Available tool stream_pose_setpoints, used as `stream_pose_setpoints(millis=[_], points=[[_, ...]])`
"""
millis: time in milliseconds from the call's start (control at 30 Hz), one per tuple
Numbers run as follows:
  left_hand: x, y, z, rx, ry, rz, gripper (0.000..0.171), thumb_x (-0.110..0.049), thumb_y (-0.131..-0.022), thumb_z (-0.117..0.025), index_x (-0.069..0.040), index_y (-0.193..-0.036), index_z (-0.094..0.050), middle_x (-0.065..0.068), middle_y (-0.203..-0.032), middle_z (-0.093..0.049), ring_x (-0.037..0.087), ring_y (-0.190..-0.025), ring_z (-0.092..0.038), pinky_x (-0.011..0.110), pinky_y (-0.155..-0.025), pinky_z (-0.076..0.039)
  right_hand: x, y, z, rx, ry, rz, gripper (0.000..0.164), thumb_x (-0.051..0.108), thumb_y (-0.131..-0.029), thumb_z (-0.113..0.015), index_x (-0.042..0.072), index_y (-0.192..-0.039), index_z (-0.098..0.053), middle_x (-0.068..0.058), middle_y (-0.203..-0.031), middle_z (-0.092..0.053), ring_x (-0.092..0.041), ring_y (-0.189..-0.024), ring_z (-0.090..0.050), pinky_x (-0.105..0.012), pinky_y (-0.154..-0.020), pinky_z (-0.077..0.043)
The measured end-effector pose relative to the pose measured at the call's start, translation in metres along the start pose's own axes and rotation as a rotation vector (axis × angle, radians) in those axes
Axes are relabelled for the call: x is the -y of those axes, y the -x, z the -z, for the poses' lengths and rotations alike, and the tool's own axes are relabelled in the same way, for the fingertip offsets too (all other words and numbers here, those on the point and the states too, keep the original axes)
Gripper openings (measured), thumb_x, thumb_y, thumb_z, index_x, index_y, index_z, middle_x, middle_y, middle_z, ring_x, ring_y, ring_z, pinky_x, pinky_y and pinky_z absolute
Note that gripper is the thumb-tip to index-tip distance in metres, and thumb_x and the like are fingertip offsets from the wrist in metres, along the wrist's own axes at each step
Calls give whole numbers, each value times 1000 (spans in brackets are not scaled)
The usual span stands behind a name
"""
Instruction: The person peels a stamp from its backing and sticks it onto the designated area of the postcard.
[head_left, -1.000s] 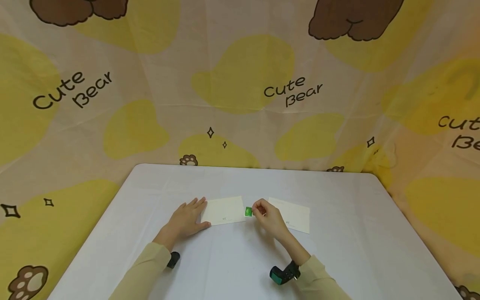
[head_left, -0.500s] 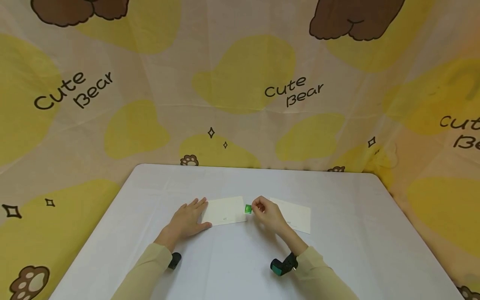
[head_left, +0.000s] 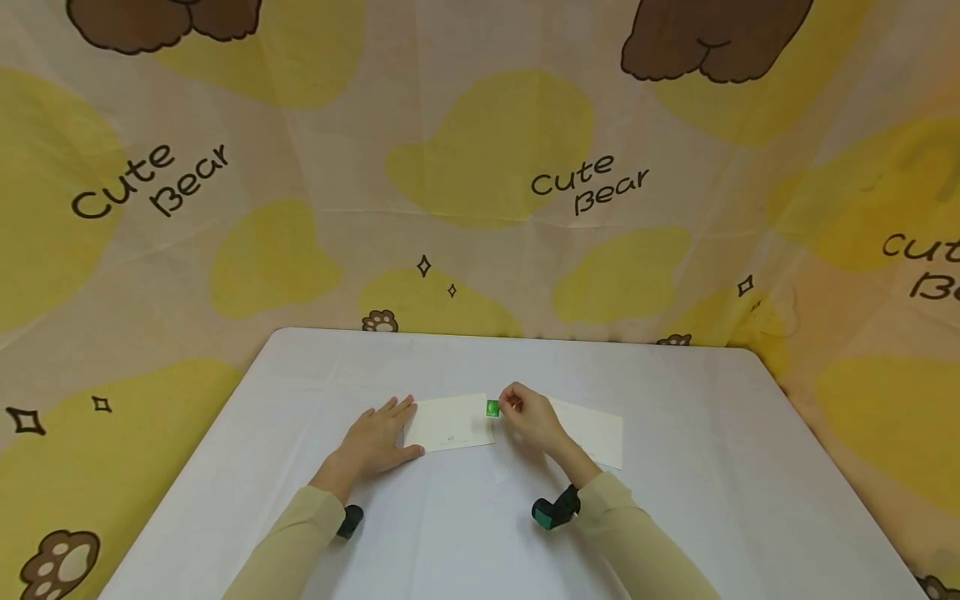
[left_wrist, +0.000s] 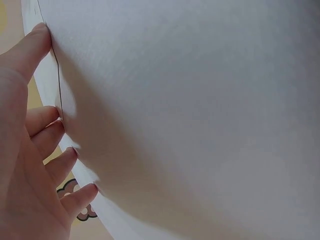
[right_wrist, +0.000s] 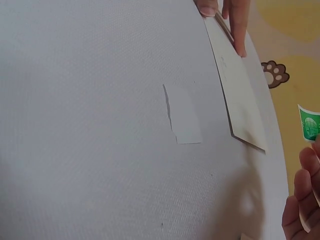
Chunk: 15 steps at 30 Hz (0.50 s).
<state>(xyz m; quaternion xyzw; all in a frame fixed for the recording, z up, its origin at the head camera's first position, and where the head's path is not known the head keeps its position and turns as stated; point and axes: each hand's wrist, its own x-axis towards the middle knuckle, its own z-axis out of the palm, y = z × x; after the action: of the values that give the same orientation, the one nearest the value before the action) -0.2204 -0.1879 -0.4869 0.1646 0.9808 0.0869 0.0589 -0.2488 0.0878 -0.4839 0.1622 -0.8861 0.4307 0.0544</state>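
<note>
My left hand [head_left: 378, 437] rests with straight fingers on the left end of a cream rectangular card or envelope [head_left: 453, 421]; I cannot tell which. In the left wrist view, the thumb and fingertips [left_wrist: 42, 32] touch along its edge. Between thumb and finger, my right hand [head_left: 534, 421] pinches a small green stamp [head_left: 492, 408] with a white border. The stamp is held up over the card's right end, and in the right wrist view the stamp [right_wrist: 310, 124] stays above the surface, apart from the card [right_wrist: 235, 90].
A second cream card or envelope [head_left: 596, 429] lies to the right, partly behind the right hand. A torn scrap of white paper [right_wrist: 185, 117] lies on the white table [head_left: 450, 533] nearer the person. A patterned cloth [head_left: 480, 167] hangs behind the table.
The right hand has moved slightly left and away from the person with the stamp, bringing it over the card's right end. The left hand stays on the card.
</note>
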Motion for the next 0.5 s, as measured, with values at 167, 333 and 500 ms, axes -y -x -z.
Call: stream_pose_setpoints(millis=[167,333,500], points=[[-1,1,1,8,10,6,80,-50,-81,-63,-5,-141,-36,7,-150,-29,31,-137,-26,55,-106,-25,-1,-4,-4,15,3,-48,5,12,-87,-59,8,-86,-61,3,-75,-57,-8,-66,-47,-19,-58,-40],[-3,1,2,13,8,12,80,-50,-81,-63,-5,-141,-36,7,-150,-29,30,-137,-26,55,-107,-25,-2,-10,-8,15,21,-40,4,12,-87,-58,9,-86,-60,3,-75,-57,-9,-65,-46,-20,-58,-39],[-4,1,4,11,16,12,80,-49,-81,-64,-5,-141,-36,8,-149,-29,30,-137,-26,55,-107,-25,-3,-15,-12,16,11,-22,5,12,-87,-57,8,-87,-60,2,-75,-57,-9,-66,-47,-20,-59,-39]])
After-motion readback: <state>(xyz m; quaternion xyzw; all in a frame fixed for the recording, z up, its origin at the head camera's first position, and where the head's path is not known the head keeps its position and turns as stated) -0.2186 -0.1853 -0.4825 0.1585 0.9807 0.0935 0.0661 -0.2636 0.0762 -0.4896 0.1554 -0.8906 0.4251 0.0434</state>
